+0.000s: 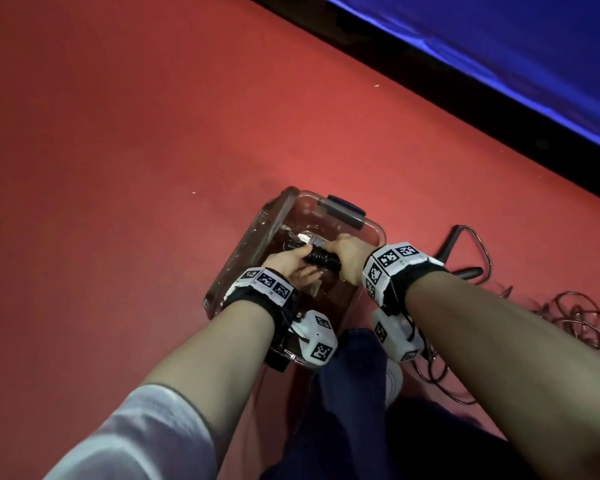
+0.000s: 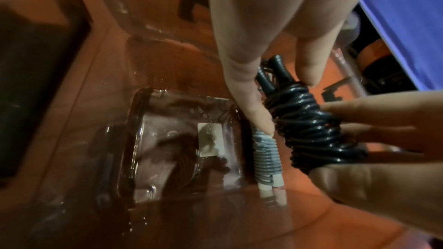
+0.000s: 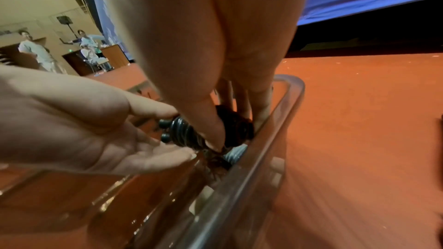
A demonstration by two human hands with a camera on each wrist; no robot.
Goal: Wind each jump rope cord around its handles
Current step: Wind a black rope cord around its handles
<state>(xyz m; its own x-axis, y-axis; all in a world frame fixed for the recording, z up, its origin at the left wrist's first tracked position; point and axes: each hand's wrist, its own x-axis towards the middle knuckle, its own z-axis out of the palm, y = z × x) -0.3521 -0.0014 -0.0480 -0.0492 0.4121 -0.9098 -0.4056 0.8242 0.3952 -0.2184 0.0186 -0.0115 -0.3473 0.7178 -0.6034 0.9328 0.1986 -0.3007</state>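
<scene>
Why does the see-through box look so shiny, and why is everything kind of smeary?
Left wrist view: light glints off the clear box, and the left hand is soft because it is so near the lens. Right wrist view: the box rim and floor streak with blur. Head view: dim, the wound black rope fairly sharp.

Hall, red floor [image 1: 153, 133], blue stage skirt [image 1: 534, 46]

clear plastic bin [image 1: 378, 233]: open top, access from above. inside it: wound grey rope [image 2: 267, 155] and both hands around a wound black rope [image 1: 321, 259]. right of bin: loose handles [image 1: 449, 249] and tangled cord [image 1: 568, 320] on the floor. left of and beyond bin: bare red floor [image 1: 118, 150]. near side of bin: person's leg [image 1: 350, 393].
</scene>
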